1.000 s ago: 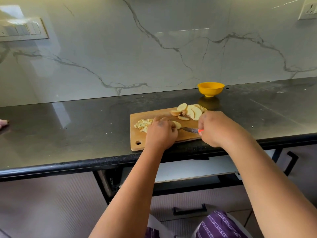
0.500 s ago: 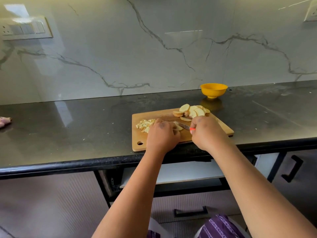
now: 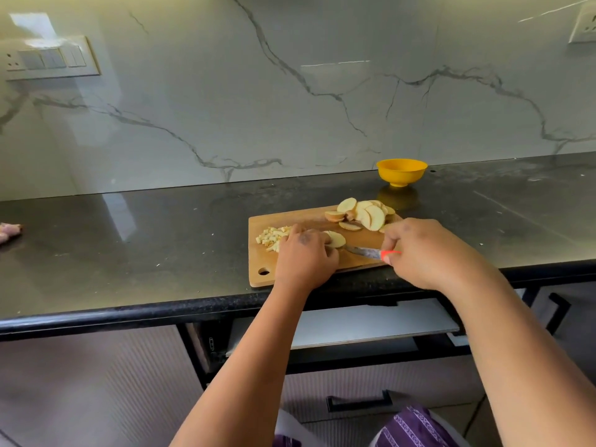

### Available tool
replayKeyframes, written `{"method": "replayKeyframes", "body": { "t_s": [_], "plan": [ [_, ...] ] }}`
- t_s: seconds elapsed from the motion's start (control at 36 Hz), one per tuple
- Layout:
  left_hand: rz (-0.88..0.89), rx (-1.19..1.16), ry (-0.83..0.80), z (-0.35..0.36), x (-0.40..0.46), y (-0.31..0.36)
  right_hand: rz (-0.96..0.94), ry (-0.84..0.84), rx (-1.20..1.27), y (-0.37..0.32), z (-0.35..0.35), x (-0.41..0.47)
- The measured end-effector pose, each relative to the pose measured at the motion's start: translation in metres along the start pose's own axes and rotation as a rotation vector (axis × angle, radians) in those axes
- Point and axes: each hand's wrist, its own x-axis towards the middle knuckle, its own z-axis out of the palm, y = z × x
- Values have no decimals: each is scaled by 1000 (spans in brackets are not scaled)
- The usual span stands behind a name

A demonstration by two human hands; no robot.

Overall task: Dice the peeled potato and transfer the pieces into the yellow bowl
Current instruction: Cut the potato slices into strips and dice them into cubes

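Red-handled small knife (image 3: 371,252): gripped in right hand (image 3: 422,253), blade low over rectangular wooden cutting board (image 3: 258,253). Pale potato slice (image 3: 335,239): pinned by curled left hand (image 3: 304,254); judged firm, wet, slippery. Small diced potato heap (image 3: 272,237): board's left. Uncut slices (image 3: 367,214): far edge. Round yellow bowl (image 3: 401,171): beyond, apart.

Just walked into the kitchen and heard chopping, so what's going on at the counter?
A person is dicing potato on a wooden cutting board. The left hand holds a slice down while the right hand grips a knife, its blade lying beside that slice. A small pile of diced pieces sits at the board's left, uncut slices at the back. The yellow bowl stands behind the board.
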Motion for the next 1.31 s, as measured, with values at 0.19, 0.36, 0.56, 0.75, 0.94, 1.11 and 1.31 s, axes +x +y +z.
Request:
{"method": "replayKeyframes", "body": {
  "t_s": [0.19, 0.36, 0.56, 0.75, 0.94, 1.11, 1.31],
  "plan": [
    [-75, -103, 92, 1, -2, 0, -38, 177, 80, -13, 23, 13],
    [-92, -75, 78, 1, -3, 0, -22, 145, 106, -20, 36, 28],
    [-83, -4, 86, 3, 0, -1, 52, -26, 16, -34, 35, 54],
    [-97, 12, 66, -1, -1, 3, 28, -96, -85, -38, 15, 35],
    [-56, 41, 54, -1, -1, -1, 29, -79, -40, -13, -2, -11],
    [-87, 14, 80, -3, -3, 2, -33, 185, 195, -10, 14, 2],
    [-111, 9, 77, -2, -4, 3, -4, 113, 168, -24, 32, 24]
  ]
}}
